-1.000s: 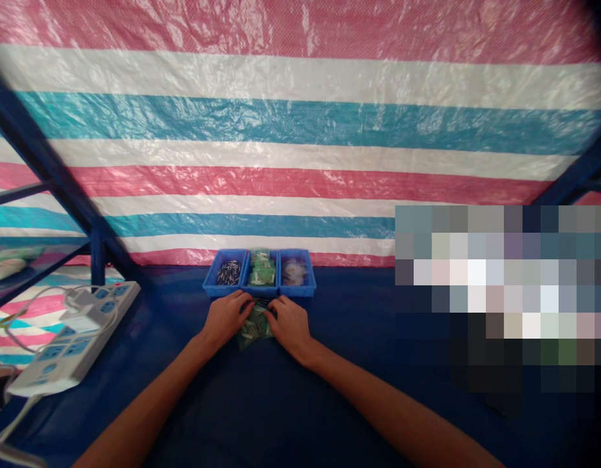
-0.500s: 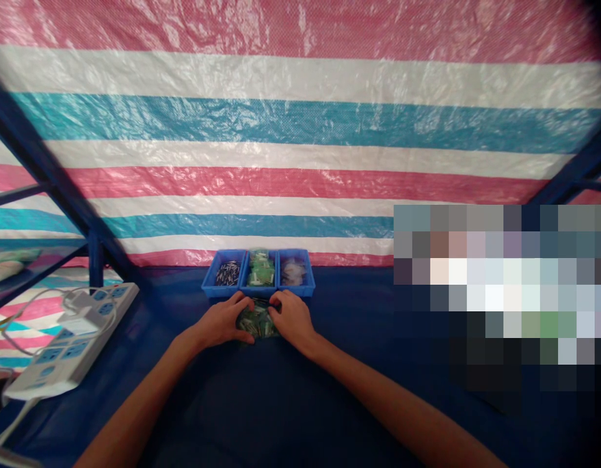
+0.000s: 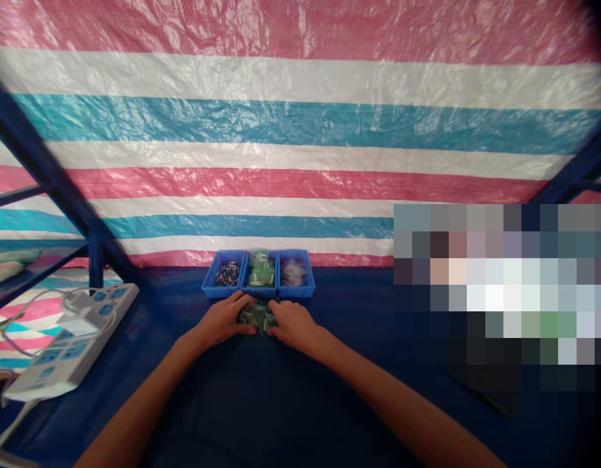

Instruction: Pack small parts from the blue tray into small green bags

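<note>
A greenish, see-through bag of small pieces (image 3: 257, 317) lies on the dark blue table just in front of the bins. My left hand (image 3: 227, 318) grips its left side, fingers at the far edge and thumb at the near edge. On the right side, my right hand (image 3: 295, 323) holds it the same way, fingers bent over the edge. Beyond my hands stand three joined blue bins: the left bin (image 3: 206, 284) has small dark and silvery pins, the middle one (image 3: 260, 292) greenish packets, the right one (image 3: 310, 283) pale clear pieces.
A white power strip (image 3: 83, 348) with a plugged-in adapter and cables lies at the left. Blue frame bars (image 3: 61, 175) slant at both sides. A striped plastic sheet (image 3: 300, 123) hangs behind the table (image 3: 281, 403). The right side is pixelated.
My right hand has shifted slightly right and nearer, its fingers moving from the bag's far corner to its right side. My left hand stays almost in place.
</note>
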`<state>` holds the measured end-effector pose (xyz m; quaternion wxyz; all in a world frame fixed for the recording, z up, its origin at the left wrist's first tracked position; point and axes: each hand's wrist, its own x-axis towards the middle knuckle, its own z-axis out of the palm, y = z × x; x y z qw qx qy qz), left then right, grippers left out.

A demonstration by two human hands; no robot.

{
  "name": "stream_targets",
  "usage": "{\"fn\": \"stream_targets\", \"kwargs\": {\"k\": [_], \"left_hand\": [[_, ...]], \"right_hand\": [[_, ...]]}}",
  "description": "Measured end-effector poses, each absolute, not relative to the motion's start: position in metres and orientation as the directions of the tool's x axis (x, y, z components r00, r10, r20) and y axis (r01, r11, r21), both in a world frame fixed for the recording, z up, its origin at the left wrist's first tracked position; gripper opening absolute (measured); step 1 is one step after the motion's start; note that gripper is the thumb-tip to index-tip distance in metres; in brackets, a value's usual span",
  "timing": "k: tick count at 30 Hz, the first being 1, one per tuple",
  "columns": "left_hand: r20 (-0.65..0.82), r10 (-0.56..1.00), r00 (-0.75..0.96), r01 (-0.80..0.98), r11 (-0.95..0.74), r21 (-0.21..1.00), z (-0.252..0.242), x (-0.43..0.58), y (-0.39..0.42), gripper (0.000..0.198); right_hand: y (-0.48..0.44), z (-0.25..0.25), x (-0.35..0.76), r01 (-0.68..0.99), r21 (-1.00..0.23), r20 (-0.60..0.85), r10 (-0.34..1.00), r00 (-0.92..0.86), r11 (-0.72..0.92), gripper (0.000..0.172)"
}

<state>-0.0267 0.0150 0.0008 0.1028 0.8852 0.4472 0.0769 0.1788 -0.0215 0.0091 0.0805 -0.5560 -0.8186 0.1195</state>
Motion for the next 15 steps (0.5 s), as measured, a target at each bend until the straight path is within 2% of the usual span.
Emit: {"fn": "stream_targets", "kwargs": {"k": [7,15], "left_hand": [[0.076,0.813,0.578,0.771,-0.574,0.278,-0.001,-0.028,0.015,0.053],[0.104,0.795,0.597,0.733,-0.594,0.331,-0.002,-0.029,0.018,0.053]], "right_hand": [[-0.013,0.002,0.181,0.851,-0.367,0.062,0.922,-0.382,0.377,0.035],[-0.006,-0.001,0.186,0.853,-0.368,0.101,0.928,-0.359,0.37,0.03]]}}
